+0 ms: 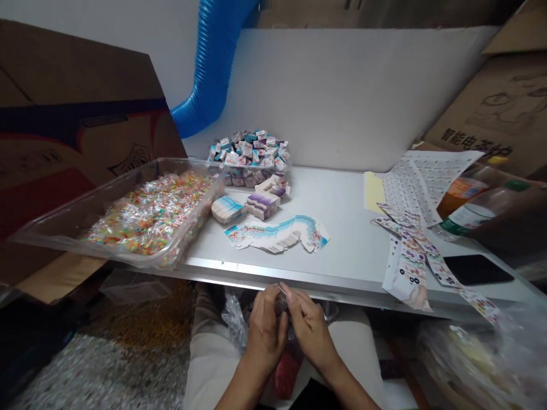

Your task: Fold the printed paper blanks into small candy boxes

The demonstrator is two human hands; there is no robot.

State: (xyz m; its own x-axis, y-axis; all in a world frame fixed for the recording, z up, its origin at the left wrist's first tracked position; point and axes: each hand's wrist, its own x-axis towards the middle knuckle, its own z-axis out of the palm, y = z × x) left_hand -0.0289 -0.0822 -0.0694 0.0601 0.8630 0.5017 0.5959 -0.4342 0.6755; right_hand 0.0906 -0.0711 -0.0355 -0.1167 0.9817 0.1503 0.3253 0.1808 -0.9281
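Just below the table's front edge and above the lap, my left hand [267, 322] and my right hand [310, 324] meet at the fingertips. Both are closed in a pinch, thumbs and forefingers together around something too small to make out. A crinkled clear plastic bag [234, 319] shows to the left of my left hand. Something red [286, 373] lies on the lap beneath my wrists, partly hidden by them. On the table ahead, a fanned row of small printed cards [273, 233] in white and light blue curves across the white surface.
A clear tray [166, 259] of colourful small packets overhangs the table's left edge. Behind the cards stand card stacks [262, 204] and a container heaped with small boxes [250, 156]. Label strips [408, 267], a black phone [476, 269] and a green-capped bottle [470, 213] are at right.
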